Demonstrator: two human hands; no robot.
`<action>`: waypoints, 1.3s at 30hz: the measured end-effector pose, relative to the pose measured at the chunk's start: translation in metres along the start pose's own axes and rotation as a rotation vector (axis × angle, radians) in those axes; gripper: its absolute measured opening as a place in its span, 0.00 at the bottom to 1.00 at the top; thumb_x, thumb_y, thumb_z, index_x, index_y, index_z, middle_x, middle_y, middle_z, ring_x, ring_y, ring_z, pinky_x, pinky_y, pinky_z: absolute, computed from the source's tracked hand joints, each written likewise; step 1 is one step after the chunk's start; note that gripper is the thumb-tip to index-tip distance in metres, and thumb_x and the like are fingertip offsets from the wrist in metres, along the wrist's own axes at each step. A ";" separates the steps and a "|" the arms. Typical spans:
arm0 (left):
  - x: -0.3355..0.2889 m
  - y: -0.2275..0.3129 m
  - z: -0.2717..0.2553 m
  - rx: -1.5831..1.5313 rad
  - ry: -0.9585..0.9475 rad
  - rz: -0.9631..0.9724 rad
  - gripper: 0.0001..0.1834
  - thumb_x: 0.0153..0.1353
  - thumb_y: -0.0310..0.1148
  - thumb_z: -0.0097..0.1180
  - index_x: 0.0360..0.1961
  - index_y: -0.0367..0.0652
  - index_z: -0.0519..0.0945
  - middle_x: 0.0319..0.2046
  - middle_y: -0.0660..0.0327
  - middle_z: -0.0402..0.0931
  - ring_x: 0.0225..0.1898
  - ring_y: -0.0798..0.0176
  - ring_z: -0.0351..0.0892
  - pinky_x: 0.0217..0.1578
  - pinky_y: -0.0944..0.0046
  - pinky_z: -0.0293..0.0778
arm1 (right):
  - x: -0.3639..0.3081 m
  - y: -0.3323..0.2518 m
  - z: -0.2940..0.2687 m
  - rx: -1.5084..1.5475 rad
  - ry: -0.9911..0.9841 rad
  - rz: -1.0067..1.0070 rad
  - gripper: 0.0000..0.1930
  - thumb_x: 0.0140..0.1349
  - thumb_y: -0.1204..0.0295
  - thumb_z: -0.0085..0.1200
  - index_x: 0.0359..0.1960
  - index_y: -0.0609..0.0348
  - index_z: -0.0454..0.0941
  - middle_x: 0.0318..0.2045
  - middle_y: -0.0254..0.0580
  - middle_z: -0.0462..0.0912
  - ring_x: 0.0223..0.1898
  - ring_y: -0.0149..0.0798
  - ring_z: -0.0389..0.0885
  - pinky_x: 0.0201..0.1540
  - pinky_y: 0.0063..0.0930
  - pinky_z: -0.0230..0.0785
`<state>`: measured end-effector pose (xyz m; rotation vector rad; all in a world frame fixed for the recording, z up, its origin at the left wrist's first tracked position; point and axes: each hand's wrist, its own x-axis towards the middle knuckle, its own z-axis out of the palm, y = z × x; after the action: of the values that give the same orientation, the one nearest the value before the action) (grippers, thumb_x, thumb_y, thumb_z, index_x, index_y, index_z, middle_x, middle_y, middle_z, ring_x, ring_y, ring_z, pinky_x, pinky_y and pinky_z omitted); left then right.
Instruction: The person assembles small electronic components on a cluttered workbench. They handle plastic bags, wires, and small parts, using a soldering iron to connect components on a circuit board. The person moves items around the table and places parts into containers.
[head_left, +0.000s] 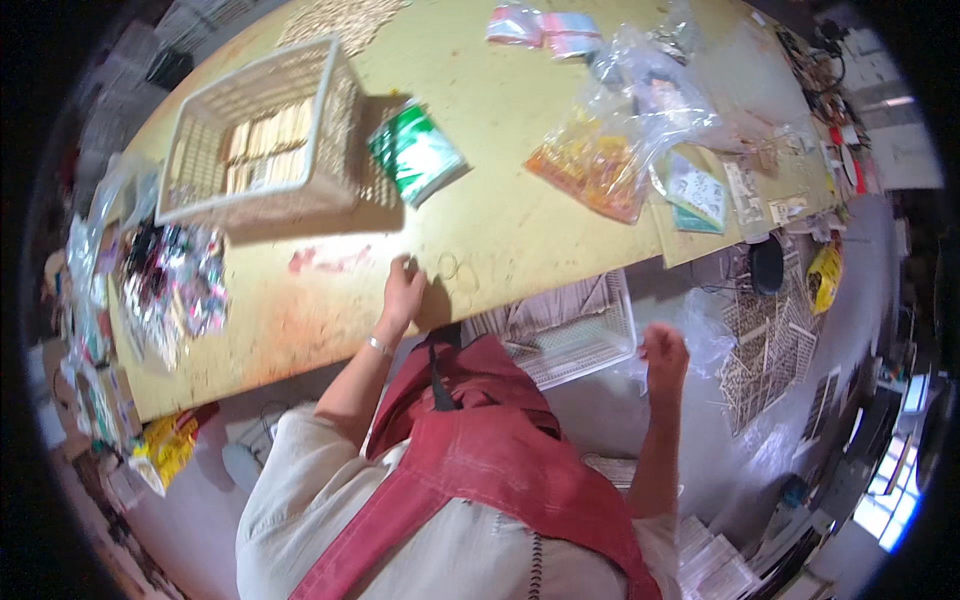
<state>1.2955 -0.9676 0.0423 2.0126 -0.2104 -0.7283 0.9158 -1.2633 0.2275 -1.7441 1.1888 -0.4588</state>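
My left hand [405,290] is over the near edge of the yellowish table [510,190], its fingers drawn together. A small dark spot shows at its fingertips, too small to name. Just right of it lie thin rubber bands [450,266]. My right hand [664,354] is raised off the table, beside a white plastic crate [590,352] below the table edge. Its fingers are curled in, and nothing shows in them. Beyond my left hand lies a green and white packet [415,152], next to a cream basket [322,130] holding stacked wooden pieces [268,140].
Clear plastic bags [655,95], one with orange contents [590,165], lie at the right. Pink-and-blue packs [545,30] sit at the far side. Shiny coloured wrappers [190,280] lie at the left. A dark round stool [767,265] stands off the table's right end.
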 end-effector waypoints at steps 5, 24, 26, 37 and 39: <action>0.005 0.001 -0.011 -0.190 -0.133 -0.055 0.21 0.71 0.26 0.59 0.63 0.39 0.70 0.40 0.58 0.80 0.39 0.66 0.80 0.38 0.65 0.78 | 0.193 -0.108 0.017 -0.298 0.179 -0.519 0.25 0.69 0.73 0.61 0.66 0.66 0.72 0.52 0.47 0.83 0.55 0.39 0.81 0.57 0.30 0.74; 0.027 0.109 -0.027 -0.063 -0.401 0.129 0.27 0.74 0.25 0.57 0.71 0.39 0.66 0.41 0.58 0.79 0.36 0.69 0.79 0.38 0.67 0.79 | 0.371 -0.155 0.065 -0.719 0.173 -0.393 0.21 0.60 0.71 0.60 0.56 0.58 0.80 0.50 0.57 0.87 0.53 0.58 0.84 0.57 0.53 0.74; 0.029 0.118 -0.020 -0.047 -0.454 0.087 0.27 0.75 0.25 0.56 0.72 0.39 0.64 0.46 0.58 0.77 0.44 0.68 0.79 0.47 0.66 0.80 | 0.386 -0.157 0.049 -0.689 0.273 -0.456 0.32 0.59 0.71 0.62 0.67 0.59 0.71 0.60 0.56 0.82 0.62 0.59 0.77 0.64 0.51 0.70; 0.012 0.105 -0.021 -0.046 -0.421 0.068 0.27 0.73 0.25 0.57 0.70 0.39 0.66 0.42 0.58 0.80 0.35 0.69 0.78 0.36 0.68 0.78 | 0.425 -0.155 0.103 -0.844 0.232 -0.481 0.23 0.61 0.66 0.61 0.58 0.55 0.77 0.56 0.45 0.81 0.61 0.52 0.77 0.76 0.53 0.56; 0.014 0.106 -0.023 -0.033 -0.402 0.066 0.27 0.73 0.25 0.57 0.70 0.39 0.66 0.42 0.58 0.80 0.35 0.69 0.78 0.36 0.68 0.78 | 0.414 -0.174 0.102 -0.861 0.112 -0.502 0.10 0.61 0.69 0.60 0.42 0.56 0.83 0.43 0.45 0.84 0.53 0.51 0.80 0.74 0.55 0.57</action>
<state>1.3353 -1.0130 0.1333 1.8027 -0.4933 -1.0822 1.2691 -1.5582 0.2480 -2.8223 1.0883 -0.3526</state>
